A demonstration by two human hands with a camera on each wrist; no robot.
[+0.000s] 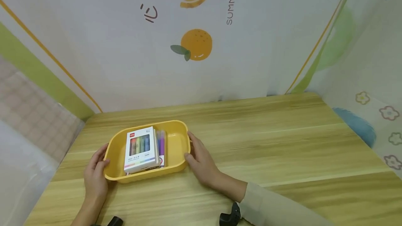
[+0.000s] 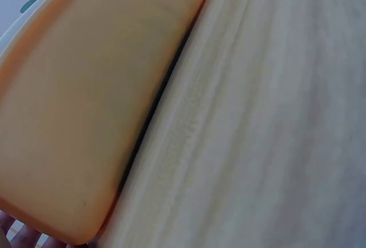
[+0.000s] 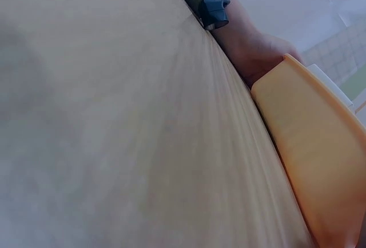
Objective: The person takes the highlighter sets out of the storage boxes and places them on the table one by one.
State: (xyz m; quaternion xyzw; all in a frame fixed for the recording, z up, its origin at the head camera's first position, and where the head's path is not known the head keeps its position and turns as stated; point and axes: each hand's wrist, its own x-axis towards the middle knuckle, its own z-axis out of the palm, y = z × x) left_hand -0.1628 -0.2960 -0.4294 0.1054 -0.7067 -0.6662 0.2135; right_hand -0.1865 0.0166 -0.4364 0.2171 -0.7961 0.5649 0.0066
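Both hands hold the yellow tub [image 1: 177,145]: the left hand [image 1: 96,175] has one end and the right hand [image 1: 202,163] has the other. It is between them, on the table [image 1: 267,142] or just over it; I can't tell which. Inside, nearer the left hand, is a white box [image 1: 139,149], with pens [image 1: 162,144] on its right-hand side. The tub looks stiff, smooth and light. Its stuff might slide, so holding both end rims seems best.
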